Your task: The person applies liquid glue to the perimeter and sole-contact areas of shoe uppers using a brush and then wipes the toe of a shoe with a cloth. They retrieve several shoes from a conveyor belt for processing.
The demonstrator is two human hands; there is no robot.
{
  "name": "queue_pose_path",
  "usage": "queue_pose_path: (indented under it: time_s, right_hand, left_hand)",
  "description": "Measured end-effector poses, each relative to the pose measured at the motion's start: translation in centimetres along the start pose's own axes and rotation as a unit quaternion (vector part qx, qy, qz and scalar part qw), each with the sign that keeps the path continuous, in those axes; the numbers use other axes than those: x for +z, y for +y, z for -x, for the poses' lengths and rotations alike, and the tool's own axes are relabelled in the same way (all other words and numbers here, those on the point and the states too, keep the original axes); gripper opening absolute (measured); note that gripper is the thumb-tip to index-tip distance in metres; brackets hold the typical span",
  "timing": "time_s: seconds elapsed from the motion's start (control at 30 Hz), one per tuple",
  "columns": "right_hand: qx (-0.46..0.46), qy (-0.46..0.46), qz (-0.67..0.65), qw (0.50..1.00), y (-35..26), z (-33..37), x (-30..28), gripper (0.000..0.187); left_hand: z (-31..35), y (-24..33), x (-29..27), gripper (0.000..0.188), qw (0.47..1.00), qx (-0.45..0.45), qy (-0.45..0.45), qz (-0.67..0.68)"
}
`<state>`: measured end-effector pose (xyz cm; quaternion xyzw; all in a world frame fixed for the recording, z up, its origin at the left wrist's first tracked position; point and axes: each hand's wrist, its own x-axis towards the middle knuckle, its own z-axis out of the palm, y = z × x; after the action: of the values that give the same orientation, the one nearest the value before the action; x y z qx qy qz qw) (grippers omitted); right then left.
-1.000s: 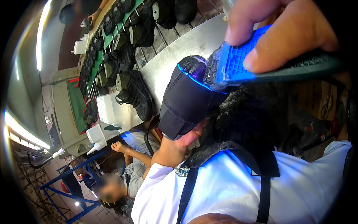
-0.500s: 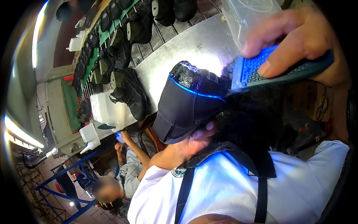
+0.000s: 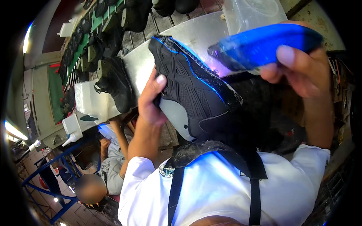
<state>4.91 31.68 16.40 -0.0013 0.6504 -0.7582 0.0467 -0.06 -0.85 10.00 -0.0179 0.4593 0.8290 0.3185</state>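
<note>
Beyond the left hand (image 3: 152, 100) and the right hand (image 3: 305, 71) spreads a pale, smooth metal counter (image 3: 196, 34), with a long row of dark shoes (image 3: 134, 17) far past the left hand. Largest of the things held is a black shoe upper (image 3: 188, 86) of mesh and ribbed panels, fitted over a smooth grey last (image 3: 175, 115); the left hand has closed on its side, thumb in front, most fingers hidden behind, and its blue-lit rim faces toward the right hand. The right hand, fingers bent and slightly blurred, grips a long, curved shoe sole (image 3: 260, 47), blue under the light, its free end just beside the upper, though I cannot tell the depth between them. Past that sole stands a clear plastic container (image 3: 256, 15); left of the left hand sits a black laced shoe (image 3: 115, 84), and farther left a white squeeze bottle (image 3: 73, 128). For good handling, I would keep the left hand's fingers clear of the rim, hold the upper steady by its side, and let the right hand grip the sole only by its edges
</note>
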Motion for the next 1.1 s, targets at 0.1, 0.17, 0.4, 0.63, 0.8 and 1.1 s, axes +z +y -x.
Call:
queue_pose_path:
  time_s: [0.1,0.17,0.4,0.63,0.8,1.1]
  right_hand:
    - [0.005,0.046,-0.144,0.989,2.8,-0.6,2.7,0.033]
    - [-0.004,0.036,-0.206,0.978,4.7,-0.4,3.5,0.029]
    - [-0.051,-0.029,-0.113,0.992,4.2,1.5,1.8,0.025]
    - [-0.082,-0.113,-0.014,0.990,4.9,3.7,-2.7,0.042]
    - [-0.065,0.024,-0.088,0.994,6.6,4.8,-2.8,0.058]
    - [-0.151,0.163,-0.184,0.957,10.9,6.8,-4.1,0.055]
  left_hand:
    - [-1.1,1.1,-0.3,0.068,0.999,0.013,-0.036,-0.020]
    - [-1.7,1.6,-0.3,0.070,0.998,0.022,-0.048,-0.035]
    - [-1.4,2.6,-0.4,0.070,0.998,0.037,0.008,-0.055]
    - [-1.5,2.4,-1.4,0.070,0.999,0.043,-0.016,-0.022]
    - [-1.8,2.3,-2.2,0.068,0.999,0.047,0.008,0.014]
    - [-3.1,2.6,-3.3,0.066,0.977,0.206,0.035,-0.037]
